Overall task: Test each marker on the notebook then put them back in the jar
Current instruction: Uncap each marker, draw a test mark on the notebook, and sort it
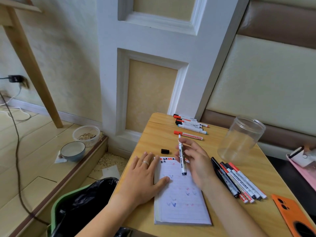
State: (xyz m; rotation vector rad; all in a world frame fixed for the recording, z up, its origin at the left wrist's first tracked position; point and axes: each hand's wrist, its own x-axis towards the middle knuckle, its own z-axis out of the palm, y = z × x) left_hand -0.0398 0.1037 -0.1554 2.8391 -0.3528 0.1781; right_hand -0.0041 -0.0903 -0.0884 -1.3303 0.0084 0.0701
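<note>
Notebook (181, 199), faintly scribbled, under flat left hand (143, 178); right hand (196, 161) fingers pinch uncapped white marker (181, 156).

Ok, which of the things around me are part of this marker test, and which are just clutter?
Job things:
- notebook, under left hand
- uncapped marker in right hand
- black cap
- clear jar
- far marker pile
- near marker pile

Lying about:
- orange phone case
- blue-rimmed bowl
- plastic tub
- bin with black bag
</note>
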